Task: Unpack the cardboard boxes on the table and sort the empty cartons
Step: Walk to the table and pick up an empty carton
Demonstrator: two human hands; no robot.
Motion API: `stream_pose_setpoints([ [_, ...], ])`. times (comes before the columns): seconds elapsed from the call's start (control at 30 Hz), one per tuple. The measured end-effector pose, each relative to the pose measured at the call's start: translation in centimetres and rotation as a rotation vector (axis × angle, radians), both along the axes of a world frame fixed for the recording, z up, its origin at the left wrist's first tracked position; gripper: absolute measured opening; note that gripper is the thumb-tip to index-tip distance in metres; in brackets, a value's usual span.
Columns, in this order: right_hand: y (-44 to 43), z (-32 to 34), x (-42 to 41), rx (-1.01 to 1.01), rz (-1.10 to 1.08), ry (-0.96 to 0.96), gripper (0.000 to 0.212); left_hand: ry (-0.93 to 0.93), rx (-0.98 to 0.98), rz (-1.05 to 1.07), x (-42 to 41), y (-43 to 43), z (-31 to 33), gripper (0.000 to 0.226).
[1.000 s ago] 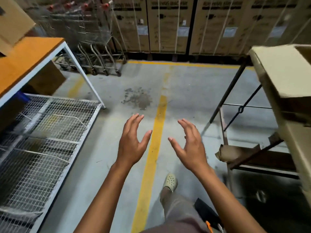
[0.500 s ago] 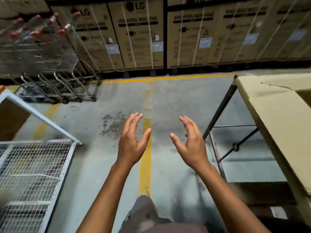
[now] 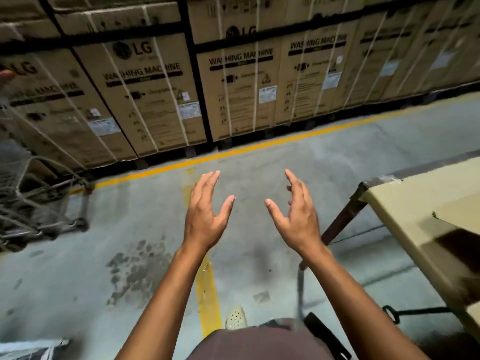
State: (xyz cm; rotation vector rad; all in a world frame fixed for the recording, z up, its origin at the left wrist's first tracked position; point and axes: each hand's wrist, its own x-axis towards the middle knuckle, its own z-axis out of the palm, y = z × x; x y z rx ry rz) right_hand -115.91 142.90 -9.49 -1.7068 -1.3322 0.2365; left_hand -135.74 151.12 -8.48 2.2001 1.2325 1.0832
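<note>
My left hand [image 3: 206,213] and my right hand [image 3: 296,215] are raised side by side over the concrete floor, palms facing each other, fingers spread, nothing in either. At the right edge stands a table [image 3: 340,224] on dark metal legs with flattened tan cardboard [image 3: 405,211] lying on its top. My right hand is to the left of that cardboard and apart from it.
A wall of strapped washing machine cartons [image 3: 233,84] runs across the back behind a yellow floor line [image 3: 233,150]. Nested wire shopping trolleys [image 3: 33,203] stand at the left. A second yellow line [image 3: 207,289] runs under my arms, and my shoe [image 3: 235,318] shows below.
The view has swung up and to the right: the wire rack and orange table left the frame, the cartons at the back fill more of it. Both hands stayed raised and empty.
</note>
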Motion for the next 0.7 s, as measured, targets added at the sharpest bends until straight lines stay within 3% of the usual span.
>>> stream_pose_setpoints([
  [0.47,24.5,-2.3,14.6,-0.018,-0.298,0.027,0.073,0.051,-0.005,-0.281,17.9,29.3,-1.4,0.062],
  [0.7,34.9,-1.0,24.1,-0.015,-0.417,0.013,0.069,0.056,0.016,-0.390,29.4,41.0,1.1,0.058],
])
